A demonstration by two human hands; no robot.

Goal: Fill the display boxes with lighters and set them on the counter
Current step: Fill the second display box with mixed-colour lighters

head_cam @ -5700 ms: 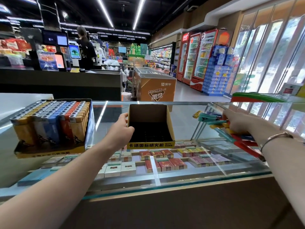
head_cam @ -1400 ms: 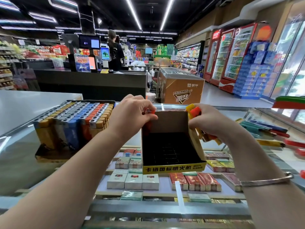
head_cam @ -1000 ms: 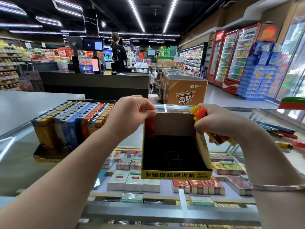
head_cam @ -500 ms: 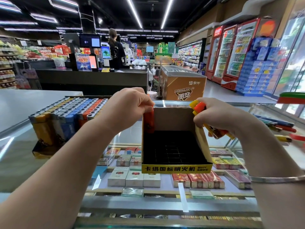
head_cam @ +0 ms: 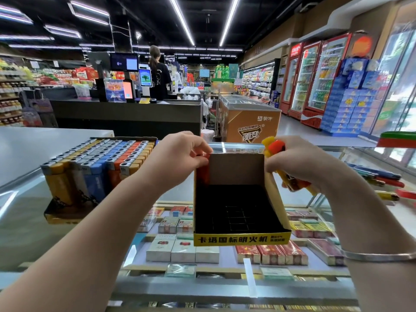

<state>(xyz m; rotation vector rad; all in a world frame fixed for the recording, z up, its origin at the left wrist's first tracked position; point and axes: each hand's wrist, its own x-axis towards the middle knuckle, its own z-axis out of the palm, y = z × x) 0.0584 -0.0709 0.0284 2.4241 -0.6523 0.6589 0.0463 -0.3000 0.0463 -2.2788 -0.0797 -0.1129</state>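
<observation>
1. L hand (head_cam: 180,157): fingers curled, pinching a red lighter (head_cam: 203,171) by its top, upright in the back-left corner of the display box (head_cam: 239,238). Lighter sits against the box's left wall, lower end hidden in the dark interior.
2. R hand (head_cam: 299,163): clamped round a bunch of lighters (head_cam: 275,147), yellow and orange-red, tops poking above the fingers, lower ends out under the palm. Bunch is just outside the box's right wall, near the back-right corner. Silver bangle (head_cam: 378,256) on the R wrist.
3. Box stands on the glass counter (head_cam: 22,221) between both hands. Black divider grid inside; apart from the red one, no other lighter visible in it. Yellow front strip, black text "卡塔国标明火机"; smaller text to its right too small to read.
4. Left of the L hand: full display box (head_cam: 99,174), packed w/ upright lighters in yellow, grey, blue, orange rows, also on the glass, apart from the open box.
5. Far right on the glass: loose lighters (head_cam: 380,179) lying flat, blue, red, yellow.
6. Under the glass: rows of cigarette packs (head_cam: 182,251), white and red; print not legible.
7. Bkgd: orange chest freezer (head_cam: 249,124) marked "蒙牛" and "随变"; person in black (head_cam: 158,75) at a checkout; red drinks fridges (head_cam: 315,75) on the right.
</observation>
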